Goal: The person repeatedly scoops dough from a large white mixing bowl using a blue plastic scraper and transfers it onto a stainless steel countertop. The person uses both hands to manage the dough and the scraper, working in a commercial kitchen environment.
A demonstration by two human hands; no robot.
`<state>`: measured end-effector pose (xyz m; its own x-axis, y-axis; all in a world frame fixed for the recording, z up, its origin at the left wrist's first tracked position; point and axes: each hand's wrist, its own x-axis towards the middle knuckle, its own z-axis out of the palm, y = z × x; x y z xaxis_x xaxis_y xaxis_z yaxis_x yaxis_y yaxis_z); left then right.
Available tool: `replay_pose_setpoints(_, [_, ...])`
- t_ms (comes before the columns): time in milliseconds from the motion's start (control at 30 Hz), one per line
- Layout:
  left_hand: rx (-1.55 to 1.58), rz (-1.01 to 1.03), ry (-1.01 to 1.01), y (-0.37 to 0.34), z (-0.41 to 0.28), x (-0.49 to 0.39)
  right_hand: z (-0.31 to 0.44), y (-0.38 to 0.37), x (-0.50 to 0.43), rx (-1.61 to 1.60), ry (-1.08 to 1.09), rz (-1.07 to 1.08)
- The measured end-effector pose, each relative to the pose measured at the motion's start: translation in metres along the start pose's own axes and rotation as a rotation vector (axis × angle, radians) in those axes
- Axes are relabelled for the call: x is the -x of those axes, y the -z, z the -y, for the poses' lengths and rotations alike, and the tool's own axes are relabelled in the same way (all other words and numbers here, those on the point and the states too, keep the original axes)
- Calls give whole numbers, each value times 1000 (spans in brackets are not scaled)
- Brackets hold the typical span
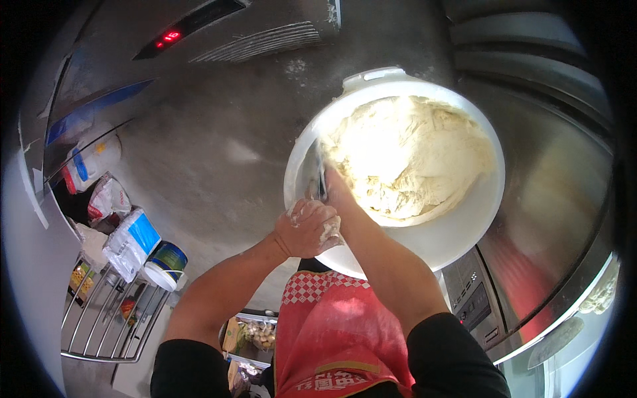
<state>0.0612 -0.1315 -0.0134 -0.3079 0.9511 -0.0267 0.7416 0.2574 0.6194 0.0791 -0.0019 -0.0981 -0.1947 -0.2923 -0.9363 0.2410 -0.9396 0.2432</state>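
A large white plastic tub [490,199] holds a big mass of pale dough [433,154], part of it washed out by bright light. My left hand [308,226], caked with flour and dough, is curled closed over the tub's near-left rim. Reaching inside past it is my right hand [338,186], low against the dough's left side and partly blurred. It grips a thin tool with a dark handle and greyish blade [320,169]; the exact kind is unclear. The tub's left inner wall shows beside the blade.
On the left, a metal rack [102,318] stands by packages and a lidded bucket [166,263]. Stainless steel equipment with a control panel [470,303] curves along the right, near a wide blade [556,342]. A lit red display [169,39] sits at the upper left.
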Motion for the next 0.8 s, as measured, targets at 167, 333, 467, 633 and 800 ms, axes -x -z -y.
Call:
replay_pose_setpoints(167, [-21, 142, 102, 3, -5, -10, 112, -20, 1, -759, -89, 431])
replay_pose_setpoints(333, [-165, 223, 102, 4, -8, -6, 88, 41, 46, -296, -6, 607])
replay_pose_setpoints(467, [-178, 158, -11, 12, -10, -12, 76, 126, 87, -106, -79, 636])
replay_pose_setpoints(633, [-195, 280, -170, 31, 28, -18, 71, 183, 164, 73, 83, 501])
replay_pose_setpoints(800, [-337, 89, -347, 67, 69, -111, 73, 213, 199, 19, 151, 393])
